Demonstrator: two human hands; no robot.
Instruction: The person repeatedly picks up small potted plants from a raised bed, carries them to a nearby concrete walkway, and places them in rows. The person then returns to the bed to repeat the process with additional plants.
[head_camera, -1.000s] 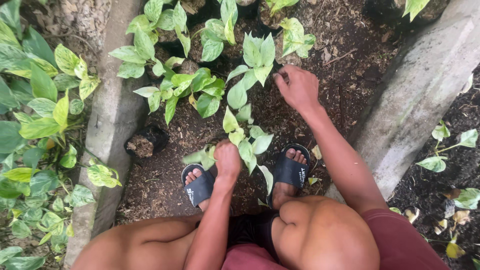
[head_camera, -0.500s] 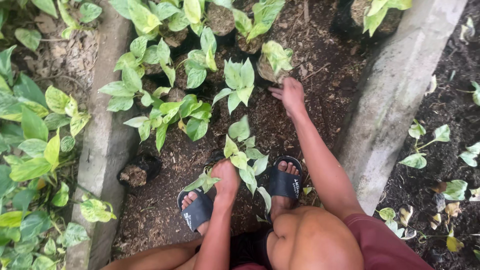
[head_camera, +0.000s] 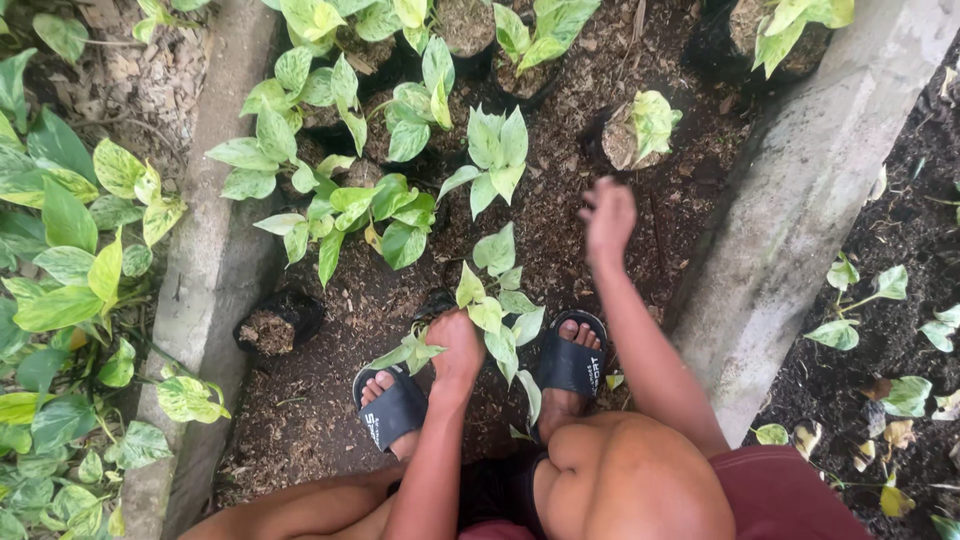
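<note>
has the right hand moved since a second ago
Yes. The right hand has lifted off the soil and drawn back toward the right sandal.

Dark, crumbly soil bed (head_camera: 600, 130) strewn with wood chips, hemmed in by a concrete curb (head_camera: 215, 270) on one side and a concrete beam (head_camera: 800, 220) on the other. Crowded with small black pots (head_camera: 275, 325) of variegated green plants (head_camera: 490, 160) (one pot bare of leaves). Two black sandals (head_camera: 575, 362) planted flat on the soil.
</note>
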